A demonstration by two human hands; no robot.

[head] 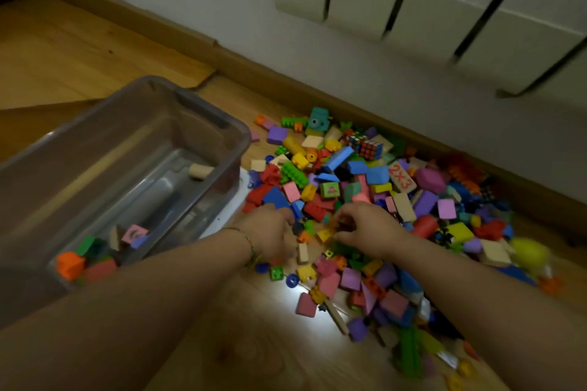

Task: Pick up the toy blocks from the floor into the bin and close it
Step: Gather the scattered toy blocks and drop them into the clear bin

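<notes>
The toy blocks (365, 187) lie in a big heap on the floor (254, 327), along its edge by the wall; the bin (95, 136) stands open just beside the heap, with a few blocks inside; the left hand (273, 232) curls down onto the heap, and I cannot tell if its fingers hold any; the right hand (368, 228) pinches a small yellow block (326, 233) with bent fingers.

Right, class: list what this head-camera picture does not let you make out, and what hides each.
1. Head view: whether the left hand grips a block; fingers lie behind its back.
2. Head view: whether the right hand holds anything; curled fingers cover it.
3. Head view: the near end of the bin; the left forearm covers it.
4. Head view: the yellow toy, far right; blurred.
</notes>
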